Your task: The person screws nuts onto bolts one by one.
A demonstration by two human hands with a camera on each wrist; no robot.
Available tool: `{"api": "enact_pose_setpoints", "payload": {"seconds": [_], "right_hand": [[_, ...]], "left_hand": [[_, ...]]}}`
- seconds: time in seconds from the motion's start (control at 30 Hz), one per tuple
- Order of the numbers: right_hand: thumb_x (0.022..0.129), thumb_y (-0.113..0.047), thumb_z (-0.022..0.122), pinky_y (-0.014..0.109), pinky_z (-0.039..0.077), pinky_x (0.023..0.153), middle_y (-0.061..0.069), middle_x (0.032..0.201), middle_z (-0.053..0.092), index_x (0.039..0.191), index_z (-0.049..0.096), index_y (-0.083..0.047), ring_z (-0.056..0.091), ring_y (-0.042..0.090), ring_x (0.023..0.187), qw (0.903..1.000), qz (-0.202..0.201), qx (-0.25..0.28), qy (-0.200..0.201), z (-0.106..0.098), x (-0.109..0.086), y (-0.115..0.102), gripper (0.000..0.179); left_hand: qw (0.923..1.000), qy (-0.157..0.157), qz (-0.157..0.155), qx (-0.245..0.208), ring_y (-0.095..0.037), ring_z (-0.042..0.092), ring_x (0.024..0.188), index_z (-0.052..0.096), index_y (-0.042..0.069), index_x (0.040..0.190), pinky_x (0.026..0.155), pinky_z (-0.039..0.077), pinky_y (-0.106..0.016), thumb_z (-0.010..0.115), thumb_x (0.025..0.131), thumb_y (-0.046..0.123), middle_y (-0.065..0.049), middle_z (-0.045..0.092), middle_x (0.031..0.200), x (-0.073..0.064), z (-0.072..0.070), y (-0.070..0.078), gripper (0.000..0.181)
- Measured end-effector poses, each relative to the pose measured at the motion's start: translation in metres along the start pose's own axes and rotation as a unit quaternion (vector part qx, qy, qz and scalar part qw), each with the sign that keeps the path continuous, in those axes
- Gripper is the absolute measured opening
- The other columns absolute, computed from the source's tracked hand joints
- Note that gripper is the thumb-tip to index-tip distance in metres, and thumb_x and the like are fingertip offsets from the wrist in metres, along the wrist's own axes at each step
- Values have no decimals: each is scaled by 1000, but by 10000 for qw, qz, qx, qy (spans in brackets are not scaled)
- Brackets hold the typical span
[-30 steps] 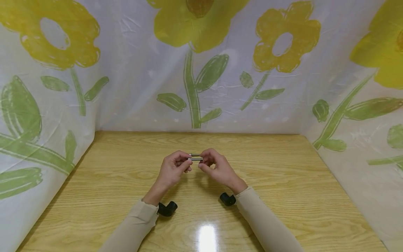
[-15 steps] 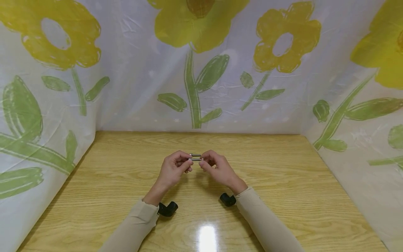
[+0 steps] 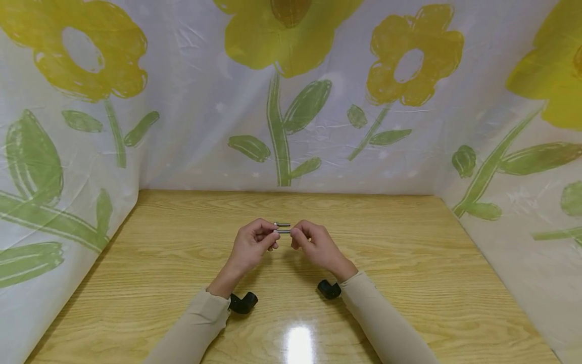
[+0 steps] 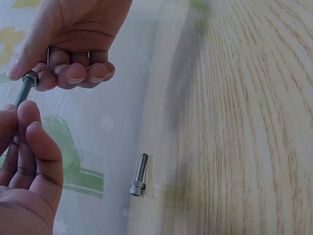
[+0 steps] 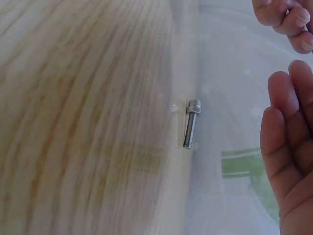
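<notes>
Here, on a wood-grained worktop (image 3: 386, 247), are the following. One left hand (image 3: 247, 246): thumb and fingers pinching a metal bolt (image 3: 284, 231), whose head end is hidden in the grip. One right hand (image 3: 318, 245): thumb and forefinger pinching a small hex nut (image 4: 33, 77) at the bolt's far end, the remaining fingers curled. The bolt is held level above the worktop, spanning the gap between the hands, about midway between the left and right edges and nearer the back edge than the front; its thread shows between the fingertips. One second bolt (image 3: 284, 225), metal, lying on its side on the worktop just beyond the held one and roughly parallel to it, head toward the left edge, with its own nut (image 4: 138, 184) up against the head. Two beige sleeves (image 3: 386, 323), one on each arm. Two black elbow-shaped pieces (image 3: 328, 289), one beside each cuff. One white cloth (image 3: 195, 96) with yellow flowers and green leaves, hanging along the back, left and right edges.
</notes>
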State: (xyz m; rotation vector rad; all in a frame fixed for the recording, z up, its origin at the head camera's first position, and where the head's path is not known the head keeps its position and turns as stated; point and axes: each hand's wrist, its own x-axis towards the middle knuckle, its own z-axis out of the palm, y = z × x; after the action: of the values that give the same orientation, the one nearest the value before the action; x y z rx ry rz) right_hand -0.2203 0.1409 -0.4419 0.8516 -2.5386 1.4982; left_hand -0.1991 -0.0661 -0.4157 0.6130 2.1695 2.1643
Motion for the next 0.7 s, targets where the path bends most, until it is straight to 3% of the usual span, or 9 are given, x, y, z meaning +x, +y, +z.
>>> {"api": "enact_pose_setpoints", "payload": {"seconds": [0.1,0.27,0.4,0.5,0.7], "right_hand": [[103,-35,44,31,49,61,-5,75,62,88,62,-17,60,11,71,10000,41,-87,21,0,0,0,29],[98,-30,56,36,51,66,-3,86,64,108,59,-14,61,14,75,9998,173,59,-32,-1,0,-2,19],[93,-19,65,38,51,67,3,94,63,121,52,-10,62,17,79,9996,67,253,-80,-3,-1,-7,31],[92,-9,64,34,51,68,5,94,62,119,51,-7,61,17,78,9995,-99,299,-46,-2,0,-8,30],[94,0,57,40,52,69,12,88,61,111,53,-1,61,28,73,9989,-189,423,-5,-4,-2,-27,17]], "left_hand": [[10000,5,12,-26,-49,60,75,60,-12,104,64,55,-34,59,91,-5,-24,63,89,0,1,0,14],[10000,9,39,-6,-52,58,76,61,-11,104,64,55,-37,59,92,-5,-25,63,89,0,0,1,13],[10000,17,29,12,-50,60,76,61,-10,104,65,55,-40,59,92,-5,-25,63,90,0,-1,0,13],[10000,38,38,60,-46,61,74,62,-9,103,65,55,-38,59,92,-5,-24,63,90,0,-1,0,12],[10000,31,29,54,-48,60,75,60,-13,105,65,55,-41,59,92,-5,-25,63,90,1,-1,0,15]]}}
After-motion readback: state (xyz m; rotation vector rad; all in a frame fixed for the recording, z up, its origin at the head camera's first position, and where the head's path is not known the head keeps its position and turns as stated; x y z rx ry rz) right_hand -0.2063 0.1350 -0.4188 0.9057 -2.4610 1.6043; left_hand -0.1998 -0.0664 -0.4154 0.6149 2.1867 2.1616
